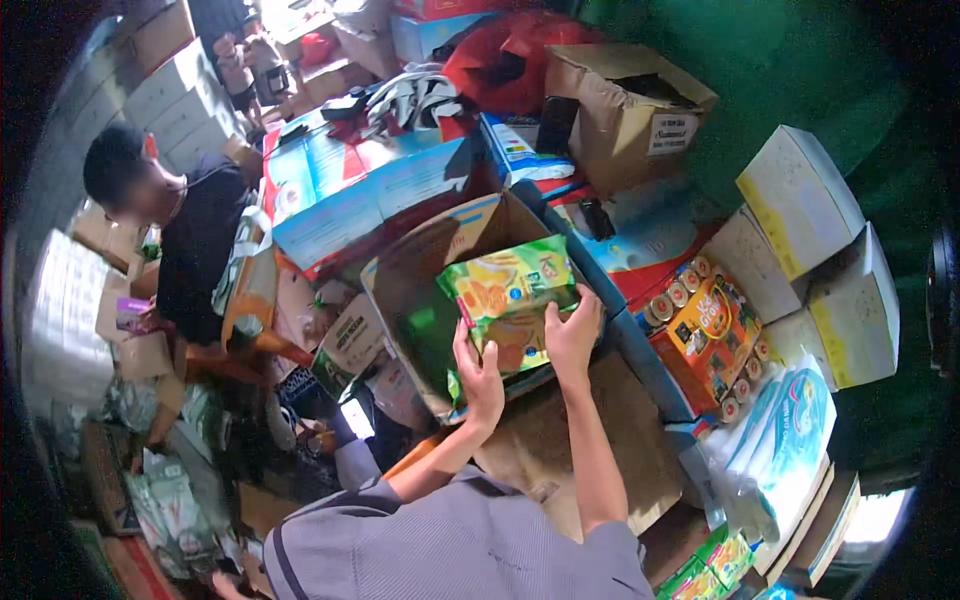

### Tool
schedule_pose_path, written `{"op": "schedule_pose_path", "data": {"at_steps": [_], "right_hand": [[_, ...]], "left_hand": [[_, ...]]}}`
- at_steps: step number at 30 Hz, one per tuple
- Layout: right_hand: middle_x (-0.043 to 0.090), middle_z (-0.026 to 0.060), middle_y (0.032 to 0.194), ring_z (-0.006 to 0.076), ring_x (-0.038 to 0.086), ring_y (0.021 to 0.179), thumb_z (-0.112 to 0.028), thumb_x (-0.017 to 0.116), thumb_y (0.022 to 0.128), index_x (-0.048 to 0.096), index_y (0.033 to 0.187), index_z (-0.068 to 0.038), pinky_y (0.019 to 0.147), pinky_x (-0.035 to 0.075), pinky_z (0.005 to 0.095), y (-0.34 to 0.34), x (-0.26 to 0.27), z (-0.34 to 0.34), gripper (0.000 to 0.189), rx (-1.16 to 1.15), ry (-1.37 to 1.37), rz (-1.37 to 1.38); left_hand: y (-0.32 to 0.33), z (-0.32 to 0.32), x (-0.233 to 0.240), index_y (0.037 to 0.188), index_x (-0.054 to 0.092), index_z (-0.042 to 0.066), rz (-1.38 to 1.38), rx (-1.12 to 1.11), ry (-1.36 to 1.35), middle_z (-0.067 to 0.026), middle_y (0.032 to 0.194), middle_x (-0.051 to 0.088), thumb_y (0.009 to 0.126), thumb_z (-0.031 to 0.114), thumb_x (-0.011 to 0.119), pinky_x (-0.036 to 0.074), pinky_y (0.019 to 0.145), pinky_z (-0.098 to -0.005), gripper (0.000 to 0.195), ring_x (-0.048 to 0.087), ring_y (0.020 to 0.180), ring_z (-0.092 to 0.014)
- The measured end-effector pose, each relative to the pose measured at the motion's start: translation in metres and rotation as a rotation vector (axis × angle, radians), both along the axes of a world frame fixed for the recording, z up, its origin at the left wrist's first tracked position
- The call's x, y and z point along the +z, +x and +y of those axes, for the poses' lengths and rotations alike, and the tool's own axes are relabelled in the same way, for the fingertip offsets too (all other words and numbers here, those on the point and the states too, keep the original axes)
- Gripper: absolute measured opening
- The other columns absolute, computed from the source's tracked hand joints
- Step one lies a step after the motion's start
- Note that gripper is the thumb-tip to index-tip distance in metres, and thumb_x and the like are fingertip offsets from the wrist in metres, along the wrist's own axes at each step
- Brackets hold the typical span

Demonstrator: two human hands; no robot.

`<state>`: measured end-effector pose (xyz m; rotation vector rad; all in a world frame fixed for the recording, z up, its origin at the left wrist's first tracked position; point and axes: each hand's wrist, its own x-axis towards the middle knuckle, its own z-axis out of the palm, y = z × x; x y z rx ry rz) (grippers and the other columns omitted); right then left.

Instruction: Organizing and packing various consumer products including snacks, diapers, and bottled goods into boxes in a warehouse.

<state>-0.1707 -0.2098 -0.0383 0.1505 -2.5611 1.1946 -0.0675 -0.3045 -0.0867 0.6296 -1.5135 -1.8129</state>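
Two green-and-yellow food packets, the upper packet [510, 279] and the lower packet [514, 341], are over the opening of a cardboard carton [397, 247]. The upper one overlaps the far part of the lower one. My left hand [480, 379] grips their left side, thumb raised near the lower packet. From the right, my right hand [574, 334] holds the near right corner, its thumb over the top and the other fingers around the edge. Green material shows inside the carton on the left; the packets hide much of the interior.
Right of the carton stands an orange printed multipack [709, 337] of small bottles, beside plastic-wrapped white packs [780, 442]. White boxes [802, 202] lean behind. Across the carton are a blue-and-red box [375, 195] and an open brown box [637, 112]. A person [195, 225] works at left.
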Motion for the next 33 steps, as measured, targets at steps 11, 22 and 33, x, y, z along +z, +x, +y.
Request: {"op": "schedule_pose_path", "data": {"at_steps": [11,22,33], "right_hand": [[0.060,0.0178,0.108,0.0367,0.057,0.105,-0.001,0.065,0.087,0.059,0.118,0.000,0.093,0.046,0.0466,0.104,0.097,0.053,0.031,-0.087,0.102,0.294],[0.056,0.0184,0.103,0.0363,0.056,0.096,-0.004,0.064,0.091,0.061,0.117,0.001,0.085,0.046,0.0461,0.211,0.088,0.118,0.027,-0.442,0.227,0.348],[0.057,0.0143,0.087,0.0332,0.057,0.080,-0.006,0.075,0.080,0.065,0.101,-0.004,0.067,0.046,0.0428,0.301,0.119,0.212,0.024,-0.846,0.306,0.386]], "left_hand": [[0.043,0.019,0.007,0.126,0.060,0.004,-0.024,-0.123,0.372,0.0024,0.089,0.061,0.103,0.022,0.060,0.043,0.047,-0.0212,0.029,0.048,0.052,-0.005],[0.078,0.071,0.020,0.111,0.065,0.010,-0.255,-0.546,0.686,0.0011,0.101,0.066,0.101,0.022,0.063,0.053,0.068,-0.0303,0.016,0.061,0.091,-0.008],[0.113,0.128,0.055,0.107,0.067,0.006,-0.459,-1.420,0.475,-0.0029,0.105,0.069,0.101,0.017,0.065,0.055,0.093,-0.0359,0.013,0.066,0.100,-0.014]]}}
